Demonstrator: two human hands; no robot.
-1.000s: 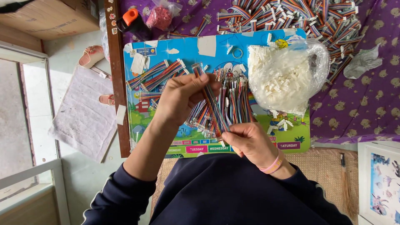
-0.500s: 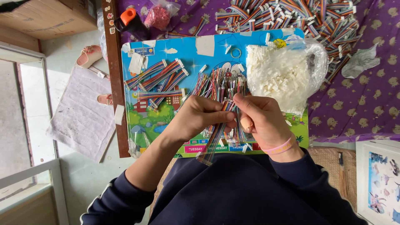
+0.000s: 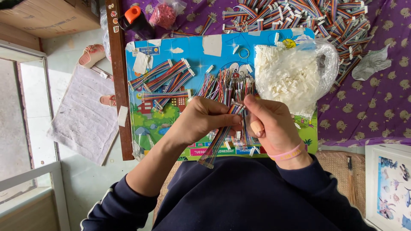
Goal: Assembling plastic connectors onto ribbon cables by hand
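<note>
My left hand pinches a flat ribbon of multicoloured wires near its upper end; the loose end hangs down toward my lap. My right hand, with a pink wristband, meets it at the ribbon's top, fingers closed around that end, where a small white connector seems to sit. Both hands hover over a colourful picture board. Under them lies a loose pile of wires with metal tips. A clear bag of white plastic connectors lies just right of the hands.
Finished wire bundles with white ends lie on the board's left. A big heap of ribbon cables covers the purple cloth at the back. An orange-capped bottle and a pink bag stand at the far edge. Sandals lie on the floor to the left.
My left hand came down from the wire pile with one ribbon. My right hand rose to meet it, and both now close on the ribbon's upper end.
</note>
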